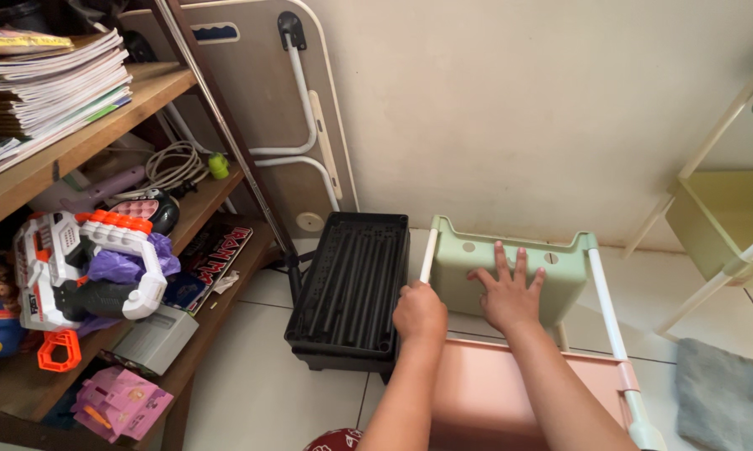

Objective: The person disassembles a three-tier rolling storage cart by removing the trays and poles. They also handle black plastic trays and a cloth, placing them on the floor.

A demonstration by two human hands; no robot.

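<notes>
Nearest lies the pink tray (pixel 510 384) of a rack on the floor. Left hand (pixel 419 311) is clamped on a white pole (pixel 427 255); right hand (pixel 508 294) – fingers spread – presses flat on the green tray (pixel 552 280). Beside it sits a black tray (pixel 353 288), the wall (pixel 518 108) behind.

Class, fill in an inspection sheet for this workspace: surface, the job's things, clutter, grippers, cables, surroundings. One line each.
Surface: pale tiled floor, partly bare.
Job's things: green tray joined to white poles; pink tray below it.
Clutter: black ribbed tray on the floor beside them; grey cloth.
Grippers: left hand closed around the left white pole; right hand flat on the green tray, fingers spread.
Cables: coiled pale cord on the shelf.
Surroundings: wooden shelf with stacked books and a toy blaster; folded table against the wall; yellow-green rack.
</notes>
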